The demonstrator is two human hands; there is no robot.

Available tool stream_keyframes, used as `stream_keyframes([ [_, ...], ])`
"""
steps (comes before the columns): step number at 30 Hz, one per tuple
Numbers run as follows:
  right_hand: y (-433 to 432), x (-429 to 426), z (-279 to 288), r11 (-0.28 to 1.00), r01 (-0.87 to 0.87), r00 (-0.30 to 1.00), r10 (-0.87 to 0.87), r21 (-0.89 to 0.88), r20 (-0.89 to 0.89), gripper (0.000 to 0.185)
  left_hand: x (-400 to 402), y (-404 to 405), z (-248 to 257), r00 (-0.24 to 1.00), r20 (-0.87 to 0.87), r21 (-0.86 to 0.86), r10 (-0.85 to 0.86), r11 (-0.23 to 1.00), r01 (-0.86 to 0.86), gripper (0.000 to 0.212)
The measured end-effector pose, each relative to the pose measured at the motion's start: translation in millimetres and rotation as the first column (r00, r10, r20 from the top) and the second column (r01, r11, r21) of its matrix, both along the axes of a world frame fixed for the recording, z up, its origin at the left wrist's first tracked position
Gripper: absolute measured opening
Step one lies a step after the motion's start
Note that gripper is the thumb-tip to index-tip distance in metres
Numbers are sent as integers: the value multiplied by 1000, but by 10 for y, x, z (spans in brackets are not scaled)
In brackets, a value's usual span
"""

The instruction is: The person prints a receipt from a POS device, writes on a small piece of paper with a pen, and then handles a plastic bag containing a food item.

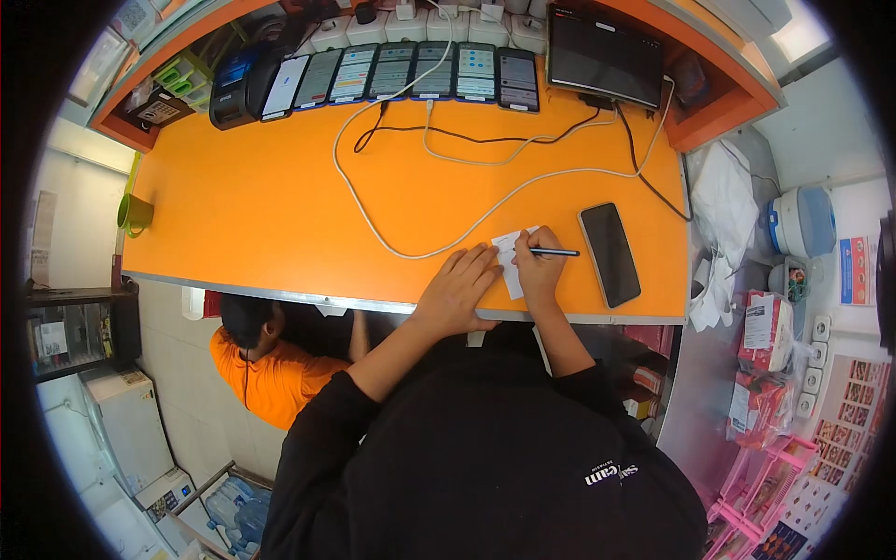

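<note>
My right hand (544, 276) grips a dark pen (560, 252) over a small slip of white paper (513, 281). The pen's upper end points to the right; its tip is hidden by my fingers. Beside the slip, my left hand (451, 297) lies flat on the orange counter (252, 203), fingertips at the paper's left edge and nothing held. A smartphone with a dark screen (610, 255) rests just right of my right hand.
Several smartphones (392, 70) line the back, between a black printer-like device (241, 87) and a tablet (605, 56). A white cable (490, 210) loops across the counter. A green mug (134, 214) hangs at the left edge. A person in an orange shirt (273, 378) is low at left.
</note>
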State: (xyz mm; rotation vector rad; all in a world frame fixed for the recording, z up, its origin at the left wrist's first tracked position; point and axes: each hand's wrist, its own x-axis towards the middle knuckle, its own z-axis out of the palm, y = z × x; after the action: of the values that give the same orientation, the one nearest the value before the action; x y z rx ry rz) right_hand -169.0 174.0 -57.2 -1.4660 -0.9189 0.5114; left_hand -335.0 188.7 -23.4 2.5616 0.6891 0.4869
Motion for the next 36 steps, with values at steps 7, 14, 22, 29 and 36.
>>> stream_keyframes([
  [7, -20, 93, 25, 1000, 17, 996, -15, 24, -86, 32, -5, 5, 6, 1000, 13, -5, 7, 1000, -7, 81],
  [14, -8, 172, -5, 994, -107, 993, 107, 11, -49, 32, 11, -1, 7, 1000, 22, 8, 5, 1000, -5, 80],
  [22, -15, 206, -42, 991, -134, 987, 135, -17, 91, 31, 11, -2, 21, 1000, 24, 22, -1, 1000, 1, 80],
  [29, -13, 167, 1, 997, -74, 997, 75, -26, 19, 32, 6, 3, -7, 1000, -1, 24, -1, 1000, 1, 80],
  [36, -18, 154, 14, 998, -62, 998, 62, -30, 9, 32, 7, -2, 2, 1000, -12, 21, 3, 1000, -2, 81],
])
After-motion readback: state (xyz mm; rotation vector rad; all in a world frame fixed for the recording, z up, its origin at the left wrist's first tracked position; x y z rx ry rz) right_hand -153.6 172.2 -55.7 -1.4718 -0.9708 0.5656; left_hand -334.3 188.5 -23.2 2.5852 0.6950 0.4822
